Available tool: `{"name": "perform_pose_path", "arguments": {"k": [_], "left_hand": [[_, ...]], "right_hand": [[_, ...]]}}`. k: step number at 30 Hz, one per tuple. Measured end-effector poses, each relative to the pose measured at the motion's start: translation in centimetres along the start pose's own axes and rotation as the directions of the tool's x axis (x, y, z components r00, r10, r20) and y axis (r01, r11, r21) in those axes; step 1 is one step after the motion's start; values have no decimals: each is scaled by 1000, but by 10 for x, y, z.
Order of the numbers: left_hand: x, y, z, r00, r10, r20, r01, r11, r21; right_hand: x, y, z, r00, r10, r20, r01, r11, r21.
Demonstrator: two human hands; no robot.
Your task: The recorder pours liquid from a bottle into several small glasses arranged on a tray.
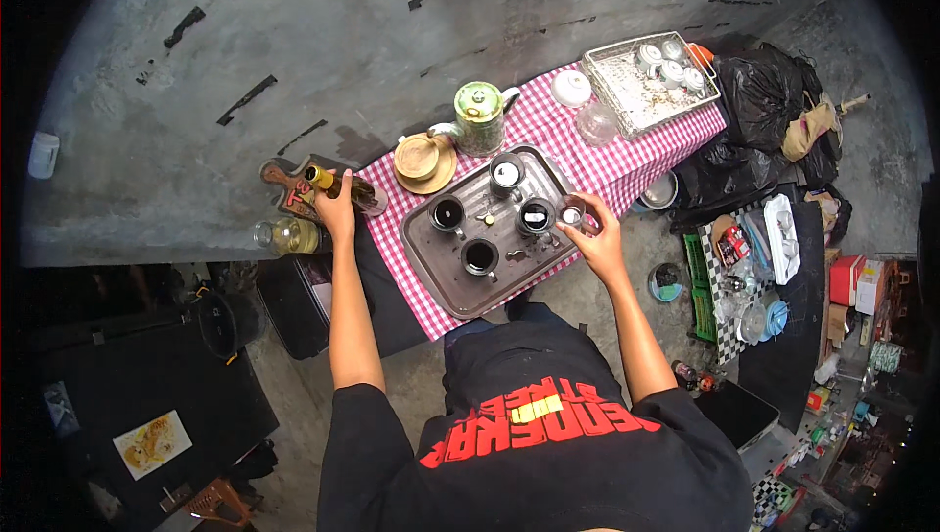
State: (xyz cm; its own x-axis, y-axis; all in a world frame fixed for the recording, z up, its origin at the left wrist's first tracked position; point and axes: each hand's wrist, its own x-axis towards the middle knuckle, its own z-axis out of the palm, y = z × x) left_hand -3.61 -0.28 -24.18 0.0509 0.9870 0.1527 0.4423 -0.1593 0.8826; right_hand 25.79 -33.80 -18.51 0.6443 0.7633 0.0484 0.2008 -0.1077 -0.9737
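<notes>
1. Grey, rough-plastered wall (343, 43) streaked with black marks stands behind a table covered by a red-and-white checked cloth (636, 162).
2. On the cloth sits a dark brown rectangular tray (431, 263) with rounded corners, the near part of its rim toward the person.
3. Four clear glass mugs with handles stand upright on the tray: a far mug (506, 173), a left mug (446, 212), a near mug (480, 257) and a right mug (536, 217). Dark contents show in the left, near and right ones; a bright white patch shows at the mouth of the far one.
4. The person's left hand (336, 204) is closed around the neck of a dark glass bottle with a yellow top (368, 196), left of the tray; I cannot tell whether its base rests on the cloth.
5. The person's right hand (595, 238) grips a small clear glass (572, 214) between thumb and fingers, just beside the right mug, at the tray's right edge.
6. Beyond the tray are a green speckled kettle with a lid (480, 121) and, left of it, a tan round saucer (440, 178) bearing a smaller tan round vessel (416, 156).
7. Farther right, a pale wire basket (627, 111) holds several white-topped cups (671, 73).
</notes>
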Motion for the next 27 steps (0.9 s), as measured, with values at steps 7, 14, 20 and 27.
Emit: {"name": "perform_pose_path", "arguments": {"k": [7,14,20,27], "left_hand": [[-68,-22,-8,966,-74,-249,63,997,-52],[-204,-25,10,932,-200,-302,151,973,-177],[-278,-19,38,958,-249,-142,217,953,-209],[-284,18,54,944,-231,236,281,938,-202]], "right_hand": [[6,35,-5,996,-4,93,12,996,-94],[7,34,0,972,-27,233,32,999,-15],[3,24,22,927,-36,375,63,996,-60],[-3,37,47,872,-60,486,94,995,-46]]}}
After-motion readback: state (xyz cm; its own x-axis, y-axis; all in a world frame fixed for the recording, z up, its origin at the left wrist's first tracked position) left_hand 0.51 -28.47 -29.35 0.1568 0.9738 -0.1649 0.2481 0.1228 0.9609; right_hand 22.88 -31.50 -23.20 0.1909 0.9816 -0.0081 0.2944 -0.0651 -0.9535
